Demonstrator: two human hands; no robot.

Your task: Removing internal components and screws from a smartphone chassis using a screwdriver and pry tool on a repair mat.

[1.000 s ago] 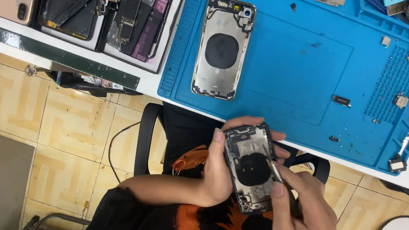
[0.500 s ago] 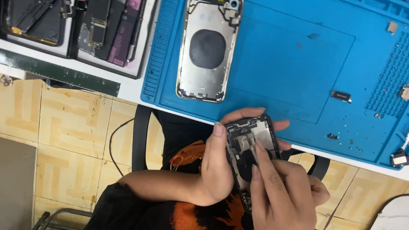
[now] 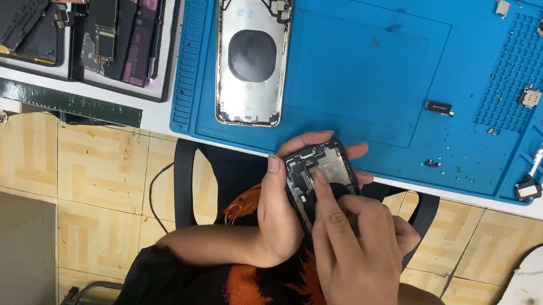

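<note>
Left hand [image 3: 280, 216] grips the dark phone housing [image 3: 320, 174] — right hand [image 3: 353, 252] presses fingers inside it, apparently holding nothing

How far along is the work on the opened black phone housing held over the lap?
Done: the black phone housing is open, its inner parts exposed, and small loose parts lie on the blue silicone work mat. In hand: the left hand grips the housing while the right hand presses fingers inside it. Left: a silver phone back shell lies bare on the mat, and the held housing remains uncovered.
</note>
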